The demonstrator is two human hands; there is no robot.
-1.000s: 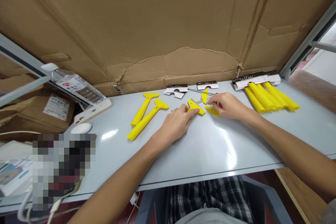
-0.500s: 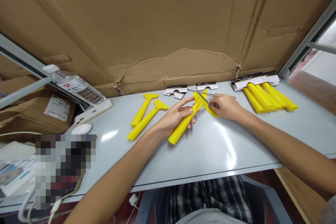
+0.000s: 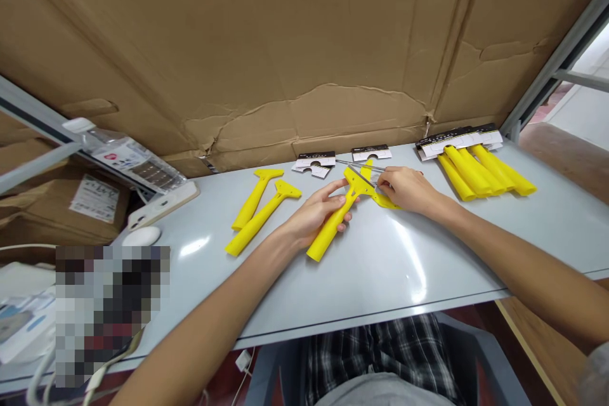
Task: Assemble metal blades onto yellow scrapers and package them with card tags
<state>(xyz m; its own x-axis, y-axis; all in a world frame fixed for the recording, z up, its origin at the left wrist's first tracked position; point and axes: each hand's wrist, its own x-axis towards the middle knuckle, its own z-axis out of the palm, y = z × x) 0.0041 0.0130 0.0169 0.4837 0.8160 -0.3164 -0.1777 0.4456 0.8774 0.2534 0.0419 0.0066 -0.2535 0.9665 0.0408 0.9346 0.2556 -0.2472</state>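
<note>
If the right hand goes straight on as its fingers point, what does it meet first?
Probably the yellow scraper in the left hand, at its wide end, though depth is unclear.

Yellow T-shaped scraper (image 3: 327,233) held over a shiny pale table (image 3: 361,279).
The left hand (image 3: 318,214) grips its handle; the right hand (image 3: 403,188) bends its fingers close beside the head, near a thin metal rod (image 3: 353,163). Two similar yellow tools (image 3: 257,222) lie left; yellow handles (image 3: 476,174) under printed cards (image 3: 459,141) lie right.
</note>
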